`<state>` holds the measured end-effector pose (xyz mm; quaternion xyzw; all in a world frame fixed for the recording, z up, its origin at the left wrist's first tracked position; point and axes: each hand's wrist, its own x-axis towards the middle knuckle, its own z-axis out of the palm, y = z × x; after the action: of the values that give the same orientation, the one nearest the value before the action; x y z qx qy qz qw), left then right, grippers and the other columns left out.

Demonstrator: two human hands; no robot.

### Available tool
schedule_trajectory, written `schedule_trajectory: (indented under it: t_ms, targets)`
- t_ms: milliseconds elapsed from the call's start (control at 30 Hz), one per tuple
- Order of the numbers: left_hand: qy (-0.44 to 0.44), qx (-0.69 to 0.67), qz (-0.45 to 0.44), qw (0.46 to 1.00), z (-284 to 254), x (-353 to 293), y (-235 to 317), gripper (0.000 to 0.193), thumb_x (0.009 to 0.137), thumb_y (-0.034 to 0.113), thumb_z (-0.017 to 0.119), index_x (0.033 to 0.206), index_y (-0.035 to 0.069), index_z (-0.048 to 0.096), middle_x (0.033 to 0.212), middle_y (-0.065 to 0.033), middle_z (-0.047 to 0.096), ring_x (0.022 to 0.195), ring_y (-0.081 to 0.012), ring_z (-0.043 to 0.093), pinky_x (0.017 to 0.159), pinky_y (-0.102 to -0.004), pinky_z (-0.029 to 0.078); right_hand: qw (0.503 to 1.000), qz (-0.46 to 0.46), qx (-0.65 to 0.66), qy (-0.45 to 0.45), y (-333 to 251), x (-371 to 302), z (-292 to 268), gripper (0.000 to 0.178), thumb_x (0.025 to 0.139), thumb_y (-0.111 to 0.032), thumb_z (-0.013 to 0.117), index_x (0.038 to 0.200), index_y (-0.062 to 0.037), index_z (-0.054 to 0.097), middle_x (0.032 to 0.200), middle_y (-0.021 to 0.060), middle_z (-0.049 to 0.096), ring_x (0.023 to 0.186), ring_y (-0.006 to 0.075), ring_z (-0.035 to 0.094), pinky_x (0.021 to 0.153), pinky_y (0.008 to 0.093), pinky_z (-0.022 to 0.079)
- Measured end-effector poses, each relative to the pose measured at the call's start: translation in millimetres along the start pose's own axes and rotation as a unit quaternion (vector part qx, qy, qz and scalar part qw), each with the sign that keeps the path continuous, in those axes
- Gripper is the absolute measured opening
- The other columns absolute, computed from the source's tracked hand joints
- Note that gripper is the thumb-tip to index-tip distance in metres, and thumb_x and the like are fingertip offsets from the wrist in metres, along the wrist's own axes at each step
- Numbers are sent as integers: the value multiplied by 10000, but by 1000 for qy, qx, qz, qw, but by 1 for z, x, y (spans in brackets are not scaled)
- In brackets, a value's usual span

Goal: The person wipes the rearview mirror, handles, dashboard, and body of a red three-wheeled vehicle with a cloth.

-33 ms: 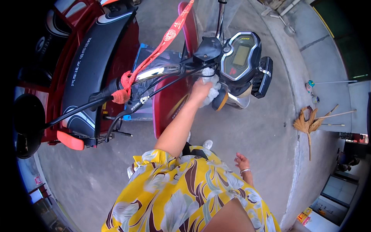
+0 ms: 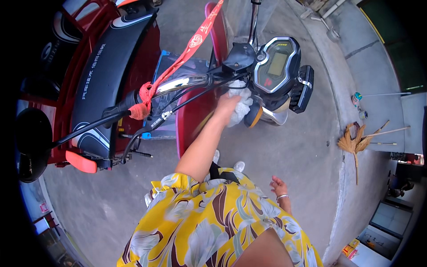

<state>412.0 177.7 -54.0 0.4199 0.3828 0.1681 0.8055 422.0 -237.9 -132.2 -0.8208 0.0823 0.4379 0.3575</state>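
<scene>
My left hand [image 2: 225, 108] is closed round a crumpled whitish rag [image 2: 240, 106], with its fingertips partly hidden by the cloth. It presses in beneath the handlebar [image 2: 182, 83], below the cables and beside the dashboard [image 2: 276, 63] of a red electric tricycle. An orange-rimmed round reflector or lamp [image 2: 253, 115] sits just right of the rag. The red front panel [image 2: 190, 120] lies left of my wrist. My right hand [image 2: 279, 186] hangs at my side over the floor, empty, its fingers loosely bent and apart.
A red ribbon [image 2: 191, 46] is knotted on the left handlebar, near a brake lever [image 2: 144, 129] and a black mirror [image 2: 32, 144]. Behind stands the tricycle's black seat back [image 2: 113, 75]. A straw broom [image 2: 354, 138] lies by the wall at right, near small cans [image 2: 356, 99].
My left hand and the rag have shifted slightly left and down, and more of the rag shows. My right hand stays where it was.
</scene>
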Motion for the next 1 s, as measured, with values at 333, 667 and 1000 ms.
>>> schedule_trajectory:
  t_ms: [333, 667, 1000]
  targets:
    - [-58, -48, 15, 997, -45, 43, 7, 403, 726, -76, 503, 1112, 39, 511, 992, -38, 547, 943, -171, 519, 834, -288, 404, 1000, -14, -16, -1, -11, 3, 13, 389, 754, -141, 600, 1136, -96, 538, 972, 32, 582, 777, 115, 538, 611, 253, 461]
    - [-85, 70, 165, 980, -34, 53, 23, 184, 880, 242, 470, 875, 90, 573, 743, 10, 541, 676, -77, 481, 595, -249, 400, 966, -215, -100, -102, -134, 1, 48, 384, 760, -86, 581, 1139, -60, 525, 934, 58, 571, 768, 118, 535, 715, 253, 453]
    - [1, 334, 466, 820, -55, 75, 8, 189, 819, 77, 464, 964, 29, 575, 899, -77, 591, 884, -224, 547, 815, -290, 407, 926, -309, -120, -181, -180, -22, 82, 411, 748, -61, 593, 1151, -78, 515, 1217, 110, 449, 914, 176, 529, 784, 286, 450]
